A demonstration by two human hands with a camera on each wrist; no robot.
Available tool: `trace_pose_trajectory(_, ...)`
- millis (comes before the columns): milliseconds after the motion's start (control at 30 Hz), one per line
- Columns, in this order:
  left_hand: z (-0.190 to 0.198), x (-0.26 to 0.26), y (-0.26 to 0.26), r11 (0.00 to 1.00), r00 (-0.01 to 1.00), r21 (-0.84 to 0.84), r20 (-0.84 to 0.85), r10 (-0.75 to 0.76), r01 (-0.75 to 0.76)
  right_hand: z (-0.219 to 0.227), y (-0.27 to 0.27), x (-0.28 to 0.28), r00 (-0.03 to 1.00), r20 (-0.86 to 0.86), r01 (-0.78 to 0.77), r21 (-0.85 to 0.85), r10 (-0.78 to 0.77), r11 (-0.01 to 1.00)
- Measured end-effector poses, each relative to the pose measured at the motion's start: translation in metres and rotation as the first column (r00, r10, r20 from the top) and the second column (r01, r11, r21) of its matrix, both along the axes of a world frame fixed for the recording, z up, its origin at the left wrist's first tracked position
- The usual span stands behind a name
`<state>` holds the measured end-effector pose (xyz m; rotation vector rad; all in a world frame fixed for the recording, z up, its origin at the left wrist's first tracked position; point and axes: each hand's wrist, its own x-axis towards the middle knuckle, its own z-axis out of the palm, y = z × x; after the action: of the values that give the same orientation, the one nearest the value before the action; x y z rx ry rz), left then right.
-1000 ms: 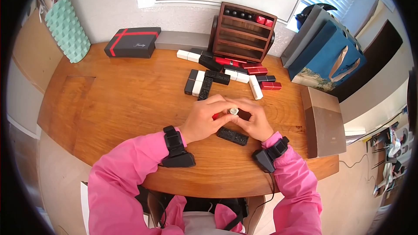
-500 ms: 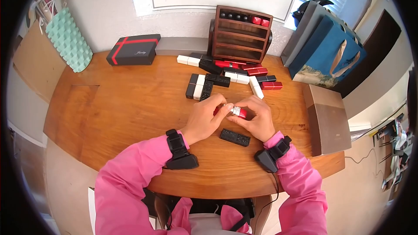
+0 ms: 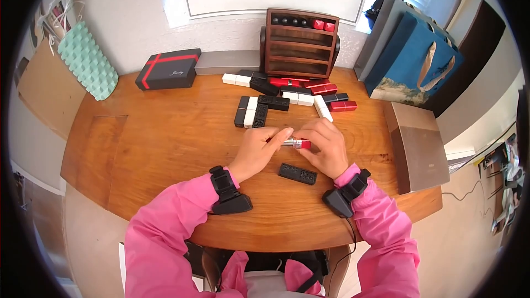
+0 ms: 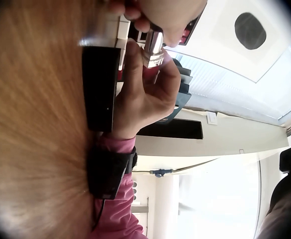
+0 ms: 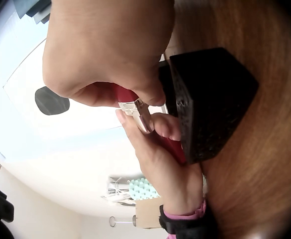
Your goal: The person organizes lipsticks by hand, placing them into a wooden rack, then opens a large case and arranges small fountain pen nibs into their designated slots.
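Between both hands, above the table, is a lipstick [image 3: 300,143] with a red base and a silver inner tube, lying sideways. My right hand [image 3: 326,144] pinches its red base between thumb and fingers. The fingertips of my left hand [image 3: 255,148] are at the silver end, and the fingers curl round a red piece [image 5: 174,147], perhaps the cap, mostly hidden in the palm. On the table just below the hands lies a black embossed lipstick tube [image 3: 298,174], large in the right wrist view.
Several black, white and red lipstick tubes [image 3: 298,99] lie beyond the hands. Behind them stands a wooden tiered rack [image 3: 301,49] with lipsticks on top. A dark gift box [image 3: 168,69] sits back left; a brown box [image 3: 418,149] and blue bag [image 3: 411,58] are at right.
The lipstick has turned from end-on to sideways between the hands, so its red base and silver tube show. The hands have moved slightly apart. The head view has shifted a little.
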<state>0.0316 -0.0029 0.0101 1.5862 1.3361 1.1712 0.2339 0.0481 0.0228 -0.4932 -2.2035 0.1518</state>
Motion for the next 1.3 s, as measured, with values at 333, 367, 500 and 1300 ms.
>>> trace_pose_trajectory(333,-0.002,0.001,-0.001,0.999,0.995,-0.028,0.092,0.037,-0.035,-0.002,0.000,-0.001,0.999,-0.044,0.004,-0.076,-0.008,0.997)
trace_pose_trajectory(367,0.002,0.003,-0.003,0.993,1.000,0.119,-0.002,0.016,-0.016,-0.004,0.002,-0.001,0.997,-0.075,-0.002,-0.099,-0.006,0.995)
trace_pose_trajectory(500,0.002,0.002,-0.002,0.962,0.993,0.267,-0.110,-0.028,0.057,-0.005,0.002,-0.001,0.996,-0.089,0.003,-0.128,-0.014,0.992)
trace_pose_trajectory(1300,-0.006,0.003,-0.004,0.937,0.968,0.347,0.220,-0.119,0.036,-0.005,-0.001,-0.003,0.999,0.005,-0.041,-0.248,0.044,0.968)
